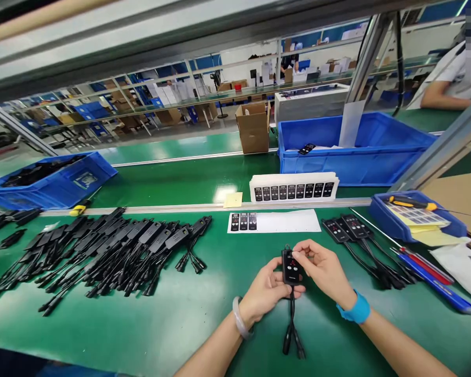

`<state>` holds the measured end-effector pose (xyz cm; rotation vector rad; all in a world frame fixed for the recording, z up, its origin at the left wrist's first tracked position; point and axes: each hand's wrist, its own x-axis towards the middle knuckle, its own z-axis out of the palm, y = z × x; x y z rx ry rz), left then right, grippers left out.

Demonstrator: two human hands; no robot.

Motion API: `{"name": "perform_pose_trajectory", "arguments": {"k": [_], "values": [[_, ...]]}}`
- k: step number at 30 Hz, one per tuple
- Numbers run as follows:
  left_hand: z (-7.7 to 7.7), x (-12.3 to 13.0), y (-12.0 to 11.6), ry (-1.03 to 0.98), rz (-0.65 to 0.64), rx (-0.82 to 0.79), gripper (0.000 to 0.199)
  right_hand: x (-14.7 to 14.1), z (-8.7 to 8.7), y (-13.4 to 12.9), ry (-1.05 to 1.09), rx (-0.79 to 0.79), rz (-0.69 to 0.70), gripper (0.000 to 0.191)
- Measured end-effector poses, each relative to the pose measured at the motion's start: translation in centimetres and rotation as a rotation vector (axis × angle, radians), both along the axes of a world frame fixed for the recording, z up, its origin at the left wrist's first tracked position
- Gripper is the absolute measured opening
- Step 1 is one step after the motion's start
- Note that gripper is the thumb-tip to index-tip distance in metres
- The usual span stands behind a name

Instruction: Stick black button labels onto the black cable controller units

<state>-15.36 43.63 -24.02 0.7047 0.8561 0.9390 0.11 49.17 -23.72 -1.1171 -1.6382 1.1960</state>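
The black controller (291, 273) was held upright above the near part of the green desk (157, 324), its printed face turned up toward the wearer and its split cables (292, 311) trailing toward the near edge. The left hand (267, 288) had its grip clamped on the lower body, the thumb along the front and fingers behind. The right hand (324, 268) touched the upper right corner with its thumb; whether its other fingertips closed behind the body could not be told.

The step in hand looked like pressing or aligning a face label. Beyond the hands lay a white label strip (286, 222) with three labels at its left end and the remainder bare. Controllers with similar printed faces (335, 231) lay to the right, while a pile of plain-looking units (149, 233) spread across the left.

As a judgement, the next move called for a steady left hold and light, even thumb pressure from the top corner down the face, keeping the edges square, since a skewed label could crease if lifted again.
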Motion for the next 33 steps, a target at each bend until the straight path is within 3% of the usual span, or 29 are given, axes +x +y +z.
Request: {"name": "perform_pose_trajectory", "arguments": {"k": [13, 33], "values": [[-0.06, 0.14, -0.14, -0.021, -0.023, -0.001, 0.054, -0.09, 0.11, -0.38, 0.044, -0.104, -0.002, 0.026], [-0.07, 0.38, -0.19, 0.079, -0.03, 0.068, 0.055, -0.19, -0.48, -0.46, 0.032, -0.092, -0.094, 0.027]]}}
